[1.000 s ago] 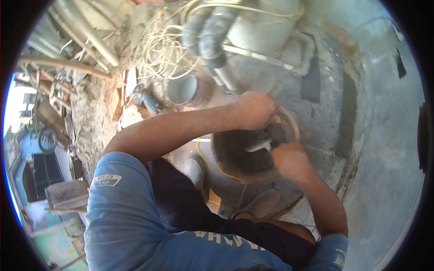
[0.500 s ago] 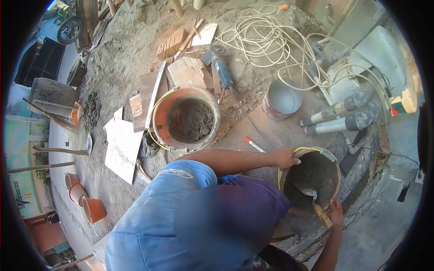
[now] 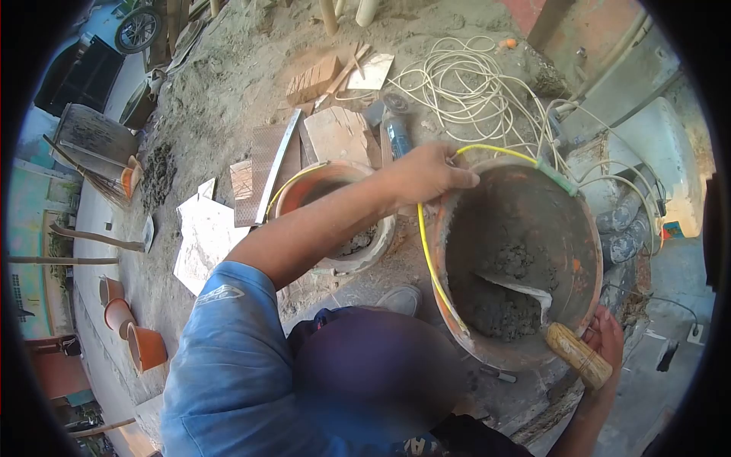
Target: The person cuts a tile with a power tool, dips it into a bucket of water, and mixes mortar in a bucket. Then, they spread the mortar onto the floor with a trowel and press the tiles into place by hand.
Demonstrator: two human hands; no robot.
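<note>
A mortar-smeared bucket (image 3: 525, 206) is tilted with its mouth toward me, some grey mortar (image 3: 518, 316) inside. My left hand (image 3: 434, 177) is closed over its upper left rim, beside the yellow handle (image 3: 423, 236). Lower right, my right hand (image 3: 605, 335) grips the rim, partly hidden behind a trowel's wooden handle (image 3: 577, 354). The trowel blade (image 3: 510, 284) lies inside the bucket, and its handle sticks out over the rim. Behind my left forearm stands a second bucket (image 3: 384, 240) with mortar in it, partly covered.
An angle grinder (image 3: 397, 133) lies beside broken tile pieces (image 3: 335, 135). A coiled cream hose (image 3: 464, 84) spreads over the dirt at the back. White boards (image 3: 202, 236) and orange pots (image 3: 145, 346) are on the left. Capped pipes (image 3: 628, 236) stand at the right.
The bucket has come up closer to me, looking larger, with both hands on its rim. The trowel has come along in it. My left arm now crosses in front of the second bucket.
</note>
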